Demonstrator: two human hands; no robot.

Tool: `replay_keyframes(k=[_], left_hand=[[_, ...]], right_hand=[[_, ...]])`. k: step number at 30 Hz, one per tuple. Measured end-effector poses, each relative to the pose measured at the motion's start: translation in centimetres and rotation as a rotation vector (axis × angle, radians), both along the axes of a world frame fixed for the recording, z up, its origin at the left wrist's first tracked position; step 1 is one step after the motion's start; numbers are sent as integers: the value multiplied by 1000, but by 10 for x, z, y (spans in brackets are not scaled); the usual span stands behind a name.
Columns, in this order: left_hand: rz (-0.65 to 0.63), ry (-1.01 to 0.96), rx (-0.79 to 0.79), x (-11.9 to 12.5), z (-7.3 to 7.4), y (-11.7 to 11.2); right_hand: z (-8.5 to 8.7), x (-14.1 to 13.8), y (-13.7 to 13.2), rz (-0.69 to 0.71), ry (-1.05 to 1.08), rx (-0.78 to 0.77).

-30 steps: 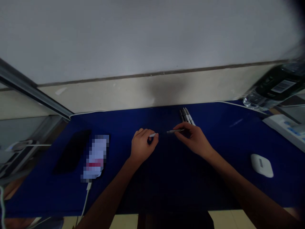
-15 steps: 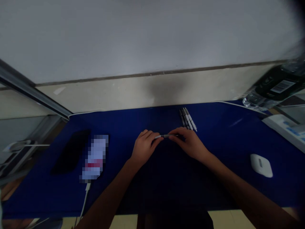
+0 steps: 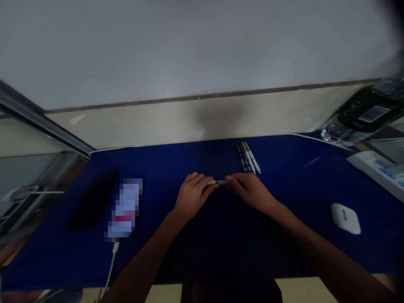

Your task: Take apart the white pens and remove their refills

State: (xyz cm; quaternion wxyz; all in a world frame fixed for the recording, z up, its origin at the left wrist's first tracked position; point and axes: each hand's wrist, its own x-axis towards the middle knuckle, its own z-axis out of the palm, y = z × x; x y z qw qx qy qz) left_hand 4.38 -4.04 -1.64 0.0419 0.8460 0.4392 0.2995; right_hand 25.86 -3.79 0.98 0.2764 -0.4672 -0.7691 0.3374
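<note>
My left hand [image 3: 192, 197] and my right hand [image 3: 249, 190] meet over the middle of the blue mat [image 3: 284, 235]. Both pinch one thin pen [image 3: 220, 182] that lies level between their fingertips; only a short pale stretch of it shows. My left fingers close on its left end, my right fingers on its right end. Just behind my right hand, a small row of similar pens [image 3: 248, 157] lies side by side on the mat.
A phone with a blurred screen [image 3: 125, 208] lies at the left, its cable [image 3: 111, 265] running to the front edge, with a dark flat object [image 3: 91, 206] beside it. A white earbud case [image 3: 345, 218] sits right. A plastic bottle [image 3: 360, 115] and a white device [image 3: 378, 168] are far right.
The two hands have come together. One second ago each held a separate piece with a gap between; now the pieces are joined into one pen and the hands nearly touch.
</note>
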Motion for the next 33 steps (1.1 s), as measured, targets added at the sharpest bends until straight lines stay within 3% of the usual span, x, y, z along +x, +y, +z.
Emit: replay_keyframes(k=[9,15,20,33], left_hand=[[20,39,25,0,3,0],[26,40,24,-1,2,0],[37,35,32,-2,1,1],[35,50,30,0,3,0]], right_hand=[[-3,3,2,73,-79,106],[-1,4,2,80,-22,37],[-3,4,3,100,-80,107],[-1,6,3,56,-88,118]])
